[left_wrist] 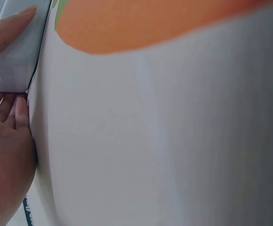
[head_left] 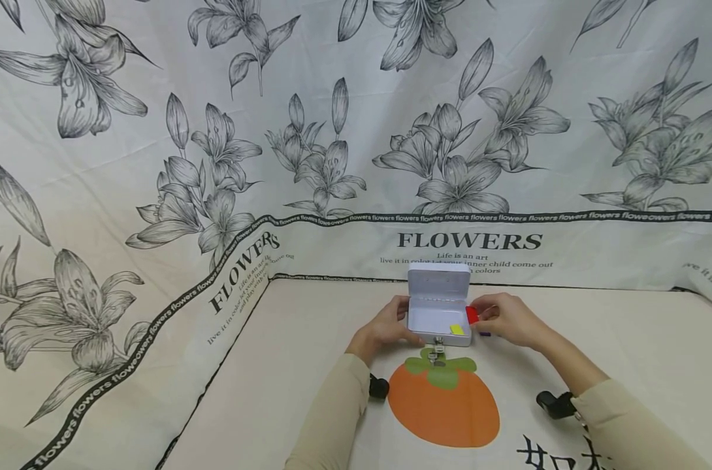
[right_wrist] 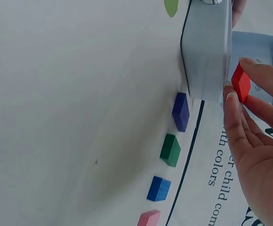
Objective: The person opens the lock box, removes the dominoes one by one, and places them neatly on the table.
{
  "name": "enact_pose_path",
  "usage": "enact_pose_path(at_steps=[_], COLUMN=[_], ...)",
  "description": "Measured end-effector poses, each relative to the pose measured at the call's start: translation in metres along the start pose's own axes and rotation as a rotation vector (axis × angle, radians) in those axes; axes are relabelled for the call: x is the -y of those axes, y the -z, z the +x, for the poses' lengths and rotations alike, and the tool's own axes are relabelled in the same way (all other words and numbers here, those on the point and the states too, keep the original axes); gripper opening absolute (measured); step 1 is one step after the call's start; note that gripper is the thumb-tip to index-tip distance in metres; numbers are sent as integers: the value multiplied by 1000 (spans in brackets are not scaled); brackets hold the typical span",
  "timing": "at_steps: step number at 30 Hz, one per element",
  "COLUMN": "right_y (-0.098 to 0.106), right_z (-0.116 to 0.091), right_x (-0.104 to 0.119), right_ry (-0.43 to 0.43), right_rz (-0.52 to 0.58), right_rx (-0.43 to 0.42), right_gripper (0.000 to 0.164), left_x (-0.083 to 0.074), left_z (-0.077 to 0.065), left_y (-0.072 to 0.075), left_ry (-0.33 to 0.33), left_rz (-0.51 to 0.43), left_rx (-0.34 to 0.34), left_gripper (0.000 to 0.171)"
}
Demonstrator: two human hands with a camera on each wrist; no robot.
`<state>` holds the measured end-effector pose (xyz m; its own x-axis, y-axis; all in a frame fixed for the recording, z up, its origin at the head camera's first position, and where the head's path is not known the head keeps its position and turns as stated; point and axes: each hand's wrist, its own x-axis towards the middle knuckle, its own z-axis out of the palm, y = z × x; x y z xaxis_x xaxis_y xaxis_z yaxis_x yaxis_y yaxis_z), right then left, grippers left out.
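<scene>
An open white metal box (head_left: 450, 340) stands on the table with its hinged lid (head_left: 439, 282) raised and a latch hanging at the front. Inside, at the front right, lies a yellow block (head_left: 456, 329). My left hand (head_left: 388, 323) holds the box by its left end, thumb along the front wall and fingers against the side. My right hand (head_left: 505, 318) pinches a red block (right_wrist: 241, 82) between thumb and fingers, at the box's right rim. Beside the box, under the right hand, a purple block (right_wrist: 180, 112) rests on the table.
Beyond the purple block, a green block (right_wrist: 170, 149), a blue block (right_wrist: 158, 188) and a pink block (right_wrist: 149, 218) lie in a row on the tablecloth. An orange persimmon print (head_left: 444, 408) covers the cloth before the box. A flower-printed curtain (head_left: 332, 248) hangs close behind.
</scene>
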<state>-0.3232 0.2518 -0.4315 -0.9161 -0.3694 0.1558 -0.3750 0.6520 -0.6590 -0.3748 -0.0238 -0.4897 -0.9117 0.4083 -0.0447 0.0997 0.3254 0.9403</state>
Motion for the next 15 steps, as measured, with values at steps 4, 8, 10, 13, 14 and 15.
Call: enact_pose_path(at_steps=[4, 8, 10, 13, 14, 15], right_y=[5, 9, 11, 15, 17, 18], right_z=[-6, -12, -15, -22, -24, -26], right_x=[-5, -10, -12, -15, -16, -17], right_ry=[3, -6, -12, -23, -26, -33], right_rz=[-9, -24, -29, -38, -43, -51], right_rx=[-10, -14, -12, -9, -9, -10], right_gripper=[44, 44, 43, 43, 43, 43], left_x=[0, -1, 0, 0, 0, 0], left_z=[-1, -1, 0, 0, 0, 0], left_y=[0, 1, 2, 1, 1, 1], left_ry=[-5, -3, 0, 5, 5, 6], left_rz=[-1, 8, 13, 19, 20, 20], left_rx=[1, 0, -1, -2, -3, -4], left_gripper=[99, 99, 99, 98, 98, 98])
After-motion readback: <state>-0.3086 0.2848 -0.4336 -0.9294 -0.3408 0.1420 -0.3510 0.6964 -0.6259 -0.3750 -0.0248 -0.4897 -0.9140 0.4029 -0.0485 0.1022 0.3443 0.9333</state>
